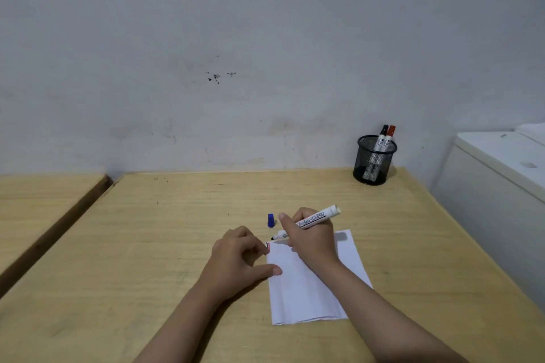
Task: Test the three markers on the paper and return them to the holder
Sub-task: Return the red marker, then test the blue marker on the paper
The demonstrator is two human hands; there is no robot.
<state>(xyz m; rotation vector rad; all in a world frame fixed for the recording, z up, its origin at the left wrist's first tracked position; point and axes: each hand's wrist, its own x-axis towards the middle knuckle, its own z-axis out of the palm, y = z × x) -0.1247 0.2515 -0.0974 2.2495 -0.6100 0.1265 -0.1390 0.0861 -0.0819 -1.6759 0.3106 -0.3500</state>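
Observation:
A white sheet of paper [306,289] lies on the wooden table [177,230]. My right hand [312,237] grips an uncapped white marker [315,219], its dark tip just above the paper's far left corner, where short red and dark strokes show. The marker's blue cap [271,220] stands on the table just beyond the paper. My left hand [240,256] rests on the paper's left edge, fingers curled, thumb pressing the sheet. A black mesh holder [374,160] at the far right corner holds a black-capped marker [382,134] and a red-capped marker [390,135].
A pale wall runs along the table's far edge. A second wooden table [38,203] stands to the left across a narrow gap. A white cabinet [495,180] stands close to the table's right edge.

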